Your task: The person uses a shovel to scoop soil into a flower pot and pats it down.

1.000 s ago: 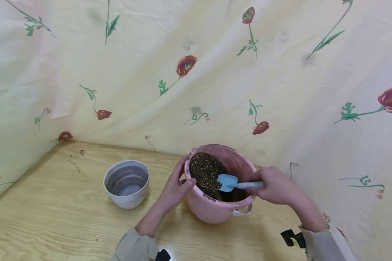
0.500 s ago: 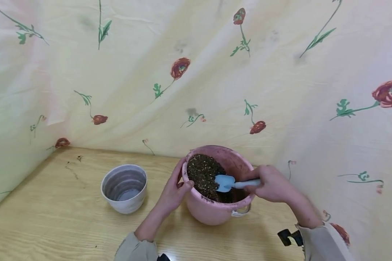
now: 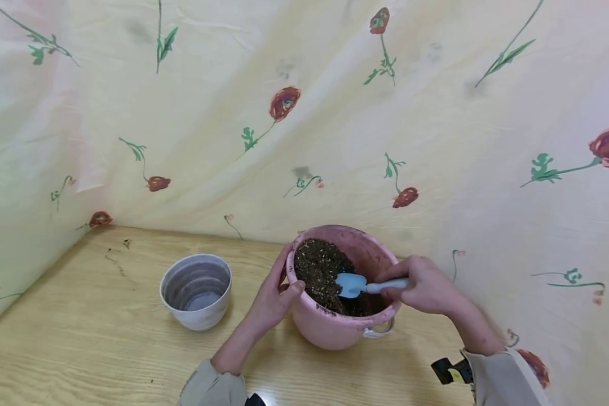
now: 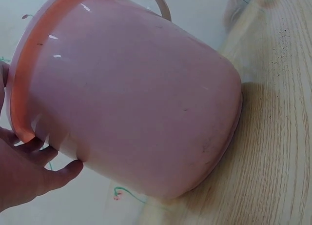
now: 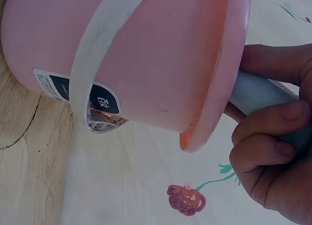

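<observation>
A pink bucket [image 3: 325, 332] stands on the wooden table, dark soil [image 3: 318, 270] heaped toward its left side. My left hand [image 3: 274, 299] grips the bucket's left rim, thumb over the edge. In the left wrist view the fingers [image 4: 36, 169] of that hand lie against the bucket's wall just below the rim. My right hand [image 3: 423, 286] holds a light blue hand trowel [image 3: 351, 285] by its handle, over the right rim. The trowel's blade lies at the soil inside the bucket. In the right wrist view, the fingers curl round the trowel's handle [image 5: 263, 93].
An empty whitish pot [image 3: 197, 318] stands on the table [image 3: 106, 349] left of the bucket. The bucket's pale carrying handle [image 5: 90, 59] hangs down its side, over a label. Flower-patterned cloth [image 3: 335, 141] rises close behind. Dark crumbs lie at the table's back left.
</observation>
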